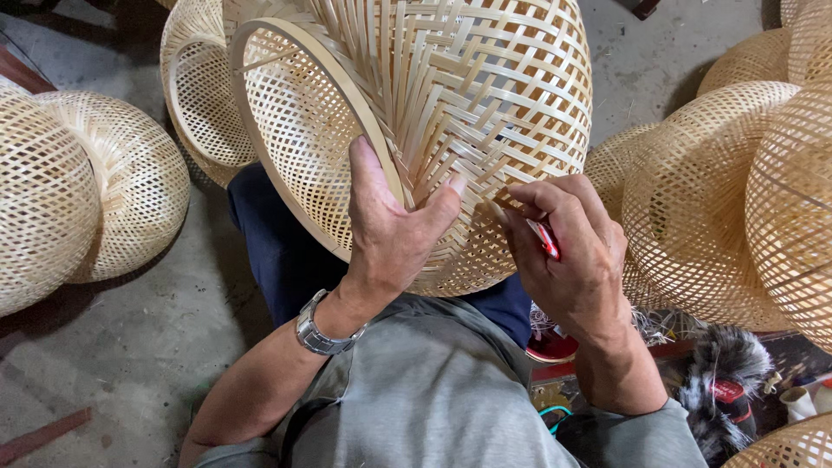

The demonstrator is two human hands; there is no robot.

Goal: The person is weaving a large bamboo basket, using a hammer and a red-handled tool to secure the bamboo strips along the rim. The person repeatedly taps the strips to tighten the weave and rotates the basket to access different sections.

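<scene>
A large woven bamboo basket [485,95] rests on my lap, its open rim turned to the left. My left hand [394,230] grips the basket's rim hoop, thumb along the hoop and fingers pressed on the weave; a metal watch sits on that wrist. My right hand [568,247] is closed around a small red-handled tool [548,239] and pinches a bamboo strip end at the basket's lower edge, close beside my left fingers.
More woven bamboo baskets stand around me: two on the left [78,191], one behind the held basket [195,95], several stacked on the right [737,199]. Concrete floor [139,347] lies below. A red object and clutter [728,381] sit by my right knee.
</scene>
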